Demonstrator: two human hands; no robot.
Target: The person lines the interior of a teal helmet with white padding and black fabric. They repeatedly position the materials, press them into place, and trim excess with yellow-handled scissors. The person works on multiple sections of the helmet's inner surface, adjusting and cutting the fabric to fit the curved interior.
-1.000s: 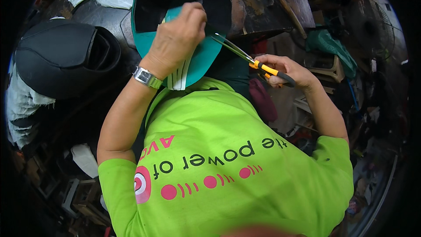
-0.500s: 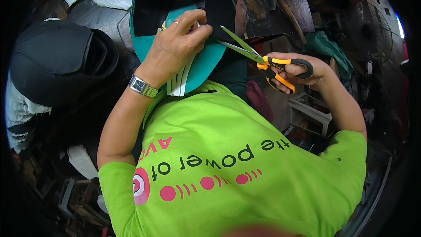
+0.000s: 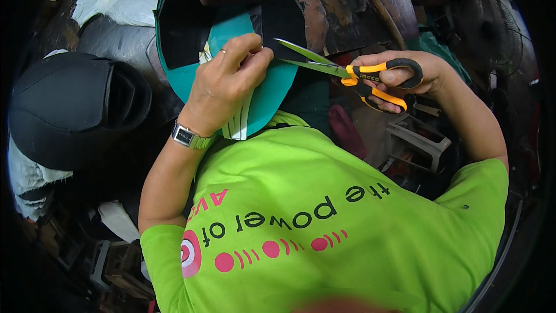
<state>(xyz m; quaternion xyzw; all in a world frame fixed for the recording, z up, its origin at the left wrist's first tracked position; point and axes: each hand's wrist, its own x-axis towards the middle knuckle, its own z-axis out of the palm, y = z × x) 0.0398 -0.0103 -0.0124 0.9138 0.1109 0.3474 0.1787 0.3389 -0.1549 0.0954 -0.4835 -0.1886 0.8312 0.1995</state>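
I am holding a teal sheet (image 3: 272, 90) in the upper middle of the frame. It is a curved, flat piece, and black pieces (image 3: 182, 35) lie on its top part. A small white bit with stripes (image 3: 238, 124) peeks out under the sheet, near my wrist.

My left hand (image 3: 226, 84) pinches the teal sheet at its edge. The grip there is closed, with my thumb and fingers pressed on the sheet. There is a ring on one finger and a silver watch with a green band (image 3: 188, 137) on that wrist.

My right hand (image 3: 399, 78) is at the upper right of the frame. Its grip is closed around the handles of the scissors (image 3: 341, 69). The handles are black and orange-yellow. The blades are open a little, like a thin letter V. The blade tips point left, just beside my left thumb and over the edge of the teal sheet. I cannot tell if the blades touch the sheet.

Below my hands, my bright green shirt (image 3: 324, 226) fills the lower middle of the frame. It has dark letters and pink dots on it.

At the left of the frame sits a big black rounded thing (image 3: 69, 104), well apart from the scissors. Behind it, at the upper left, is white cloth (image 3: 121, 0). Dark, rusty junk (image 3: 347, 6) lies at the upper right.
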